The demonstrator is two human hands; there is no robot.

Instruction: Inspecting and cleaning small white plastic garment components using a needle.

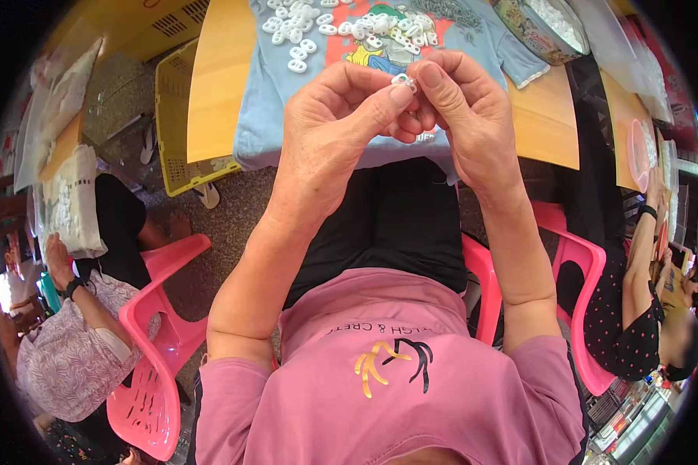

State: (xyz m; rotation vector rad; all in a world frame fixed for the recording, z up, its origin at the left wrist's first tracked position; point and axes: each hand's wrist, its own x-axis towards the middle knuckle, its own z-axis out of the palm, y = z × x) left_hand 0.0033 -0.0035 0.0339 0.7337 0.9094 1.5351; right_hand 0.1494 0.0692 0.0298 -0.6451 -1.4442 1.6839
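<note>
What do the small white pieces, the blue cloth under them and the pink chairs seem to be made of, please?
White pieces: probably hard plastic, smooth and faintly glossy, with rounded, moulded-looking edges.
Blue cloth: likely cotton or a blend, matt, with soft folds.
Pink chairs: apparently moulded plastic, glossy, with bright highlights and smooth curves.

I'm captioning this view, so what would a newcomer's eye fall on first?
Probably the left hand and right hand, close together at upper centre, a small white piece held between their fingers. Just beyond, many white pieces lie on a blue cloth. Then the bright pink chair at lower left.
</note>
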